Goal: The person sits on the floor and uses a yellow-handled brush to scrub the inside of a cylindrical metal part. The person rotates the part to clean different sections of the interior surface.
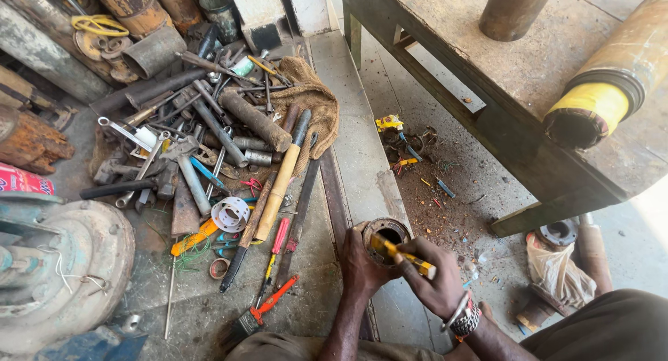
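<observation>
**Two hands work a yellow tool into a rusty round housing on a workshop floor**

At the lower centre of the frame, the person's left hand (362, 267) is wrapped around the side of a round metal housing (387, 230), fingers closed on its rim. The housing stands on the concrete floor (362, 124), its open mouth facing up. Just right of it, the right hand (437, 281), a beaded bracelet (465, 320) on its wrist, is clenched on a yellow-handled tool (403, 255) that lies slantwise across the housing's opening. The two hands sit close together, on either side of the housing.

To the left, in the middle of the frame, a heap of tools covers the floor: a red-handled screwdriver (280, 236), a long wooden handle (278, 194), a white plastic ring (230, 214), spanners and steel pipes. A tan cloth (313, 103) lies bunched at the heap's upper right edge. At the lower left sits a large grey round casting (69, 277).

Right of the housing, rust-coloured grit and bits of wire (410, 159) are scattered near the leg of a heavy wooden worktop (529, 75) in the upper right. On it lies a big cylinder with a yellow band (598, 103), and farther back stands a rusty pipe section (511, 9).
</observation>
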